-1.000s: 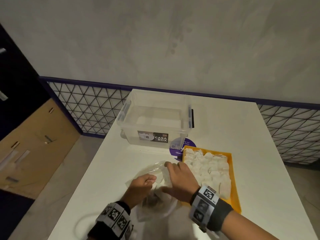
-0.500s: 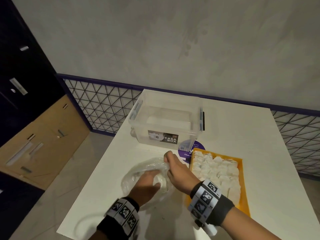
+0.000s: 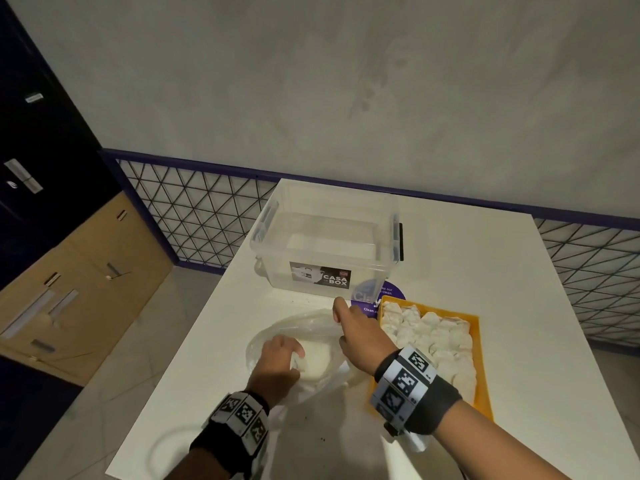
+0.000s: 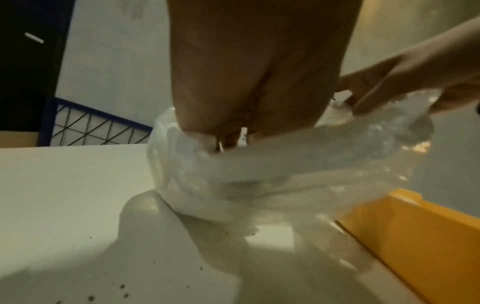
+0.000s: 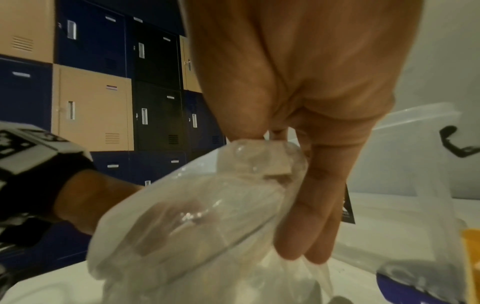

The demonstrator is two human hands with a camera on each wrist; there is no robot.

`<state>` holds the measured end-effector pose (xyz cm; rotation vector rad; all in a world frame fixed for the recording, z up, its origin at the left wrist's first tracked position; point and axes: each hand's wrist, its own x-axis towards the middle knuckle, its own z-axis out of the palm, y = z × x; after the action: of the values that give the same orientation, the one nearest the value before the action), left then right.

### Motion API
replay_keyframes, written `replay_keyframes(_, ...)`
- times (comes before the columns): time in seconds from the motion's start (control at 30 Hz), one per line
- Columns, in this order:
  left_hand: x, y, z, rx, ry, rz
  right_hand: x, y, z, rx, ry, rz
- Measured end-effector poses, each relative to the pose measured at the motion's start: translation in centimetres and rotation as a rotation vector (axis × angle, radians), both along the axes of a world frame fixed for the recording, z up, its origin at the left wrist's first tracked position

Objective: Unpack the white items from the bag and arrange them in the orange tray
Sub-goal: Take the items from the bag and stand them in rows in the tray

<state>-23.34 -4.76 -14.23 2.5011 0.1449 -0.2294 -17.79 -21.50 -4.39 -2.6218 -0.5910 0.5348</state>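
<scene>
We hold the clear plastic bag (image 3: 294,327) on the white table (image 3: 485,271), just left of the orange tray (image 3: 479,358). Our right hand (image 3: 360,337) pinches the bag's far rim between thumb and fingertips and lifts it, so that the mouth gapes toward us; the wrist view shows the film bunched in that pinch (image 5: 262,152). Our left hand (image 3: 277,362) reaches into the bag, fingers curled down around a white item (image 3: 313,362) that lies at the bottom; from the left wrist the film (image 4: 259,174) hides the fingertips, so we judge the grasp as closing on the item without seeing full contact.

The relation that matters: the item lies directly beneath the left hand, and the tray lies to the right, beyond the right hand and the raised rim. We judge that the left hand, being the nearer, must draw the item back toward us out of the mouth, then carry it rightward past the right wrist.

The tray already holds rows of white items (image 3: 429,337), its long axis running away from us; free space, if any, cannot be made out. A clear storage box (image 3: 325,244) stands behind the bag, apart from both hands.
</scene>
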Motion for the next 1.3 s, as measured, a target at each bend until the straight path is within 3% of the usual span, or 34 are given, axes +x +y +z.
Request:
replay_keyframes(0.03, -0.3, 0.1, -0.3, 0.098, -0.072, -0.011, 0.0, 0.1, 0.1, -0.015, 0.001, 0.015)
replay_keyframes(0.13, -0.7, -0.4, -2.3, 0.283, 0.085, -0.109, -0.4, 0.7, 0.5, -0.024, -0.007, 0.053)
replay_keyframes(0.2, -0.3, -0.5, -3.3, 0.399, 0.088, -0.142, -0.6, 1.0, 0.7, -0.003, -0.022, 0.063)
replay_keyframes(0.4, 0.7, -0.4, -3.5, 0.482, 0.035, -0.184, -0.2, 1.3, 1.3, 0.066, -0.043, 0.062)
replay_keyframes(0.57, 0.6, 0.4, -3.4, 0.441, 0.109, -0.204, -0.6, 1.6, 1.2, 0.103, -0.058, 0.046)
replay_keyframes(0.6, 0.5, 0.7, -2.2, 0.399, 0.096, -0.209, -0.8, 1.6, 1.1, 0.115, -0.053, 0.038)
replay_keyframes(0.73, 0.3, 1.5, 0.6, -0.203, 0.212, 0.155, -1.1, 1.1, 0.7, 0.176, 0.003, 0.008)
replay_keyframes(0.8, 0.1, 1.6, 1.3, -0.284, 0.183, 0.174, -1.0, 1.2, 0.8, 0.2, 0.012, 0.005)
replay_keyframes(0.83, 0.0, 1.4, 1.3, -0.216, 0.154, 0.145, -1.0, 1.3, 1.0, 0.213, 0.01, 0.009)
replay_keyframes(0.9, -0.4, 1.1, -0.3, 0.135, 0.03, 0.032, -1.0, 1.6, 1.5, 0.231, -0.002, 0.029)
replay_keyframes(0.97, -0.9, 0.4, -0.9, 0.361, 0.177, -0.044, -1.2, 1.9, 1.9, 0.226, -0.014, 0.057)
replay_keyframes(1.03, -1.0, -0.8, -0.7, 0.453, 0.172, -0.02, -1.4, 1.9, 2.0, 0.206, -0.022, 0.091)
replay_keyframes(1.1, -1.1, -1.7, 1.0, 0.61, 0.304, -0.029, -1.7, 1.9, 1.9, 0.192, -0.014, 0.107)
replay_keyframes(1.2, -0.7, -2.5, 0.8, 0.688, 0.356, 0.121, -1.7, 2.0, 1.8, 0.181, 0.005, 0.112)
replay_keyframes(1.3, -0.6, -2.2, 0.4, 0.667, 0.453, 0.082, -1.5, 2.1, 1.4, 0.17, 0.012, 0.103)
